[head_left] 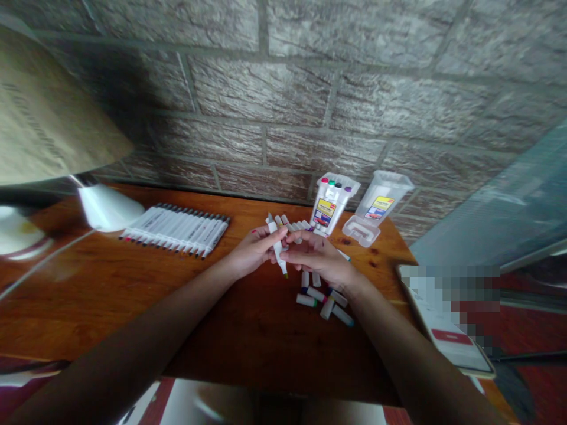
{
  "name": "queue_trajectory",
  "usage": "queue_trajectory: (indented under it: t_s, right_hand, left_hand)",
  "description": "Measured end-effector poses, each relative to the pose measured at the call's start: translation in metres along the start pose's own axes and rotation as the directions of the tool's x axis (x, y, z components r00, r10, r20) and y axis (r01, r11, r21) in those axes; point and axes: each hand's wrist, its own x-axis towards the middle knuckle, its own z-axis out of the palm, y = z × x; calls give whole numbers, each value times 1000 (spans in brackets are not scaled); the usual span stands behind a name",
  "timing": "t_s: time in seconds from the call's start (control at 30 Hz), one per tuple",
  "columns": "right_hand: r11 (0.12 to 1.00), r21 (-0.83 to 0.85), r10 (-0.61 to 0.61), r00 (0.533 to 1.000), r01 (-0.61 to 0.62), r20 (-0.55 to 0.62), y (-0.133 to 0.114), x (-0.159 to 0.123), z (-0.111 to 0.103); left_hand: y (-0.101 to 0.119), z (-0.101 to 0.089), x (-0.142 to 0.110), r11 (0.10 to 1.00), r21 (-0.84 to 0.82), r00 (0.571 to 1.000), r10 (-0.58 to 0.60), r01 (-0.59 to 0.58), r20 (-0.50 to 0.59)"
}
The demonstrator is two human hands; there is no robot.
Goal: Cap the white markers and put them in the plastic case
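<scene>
Over the middle of the wooden table, a white marker (277, 245) is held at a slant, a grey tip at its upper end and a yellow-green tip at its lower end. My left hand (256, 251) is closed around it, the thumb lying across the barrel. From the other side my right hand (321, 254) pinches toward the same marker, thumb and forefinger against it; its other fingers are partly hidden. Below my right hand lie several loose white caps (316, 294) with coloured ends. Behind my hands are several more white pieces (295, 227), partly covered.
To the left, a row of white markers (177, 230) lies side by side near a lamp (104, 206). At the back stand a clear case holding markers (330, 203) and an open-lidded case (378, 203). A tablet (447, 324) rests at the right edge, a brick wall (292, 118) behind.
</scene>
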Motion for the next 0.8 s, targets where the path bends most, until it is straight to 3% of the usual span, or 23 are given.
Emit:
queue_trajectory:
  t_s: [0.1, 0.2, 0.27, 0.33, 0.4, 0.53, 0.8]
  right_hand:
    - [994, 110, 15, 1000, -15, 3, -5, 0, -3]
    - [971, 236, 8, 994, 18, -106, -13, 0, -8]
    - [964, 254, -29, 977, 84, -211, -17, 1, -13]
    - [968, 211, -70, 954, 136, -292, -17, 3, -18]
    - [978, 139, -99, 938, 153, -333, -13, 5, -20]
    - [985, -78, -174, 927, 156, -331, -6, 8, -18]
    - [914, -364, -310, 887, 179, -343, 4, 10, -20]
  left_hand:
    - [2, -2, 2, 996, 60, 998, 59, -60, 27]
    - [8, -7, 1, 927, 312, 973, 228, -208, -29]
    - [10, -11, -1, 760, 578, 924, 382, -298, -27]
    - [8, -15, -3, 561, 762, 889, 456, -325, 43]
    - [3, -17, -4, 434, 835, 892, 431, -338, 137]
    - [-5, -16, -5, 314, 865, 898, 333, -392, 287]
    - [-4, -17, -4, 298, 878, 923, 208, -375, 323]
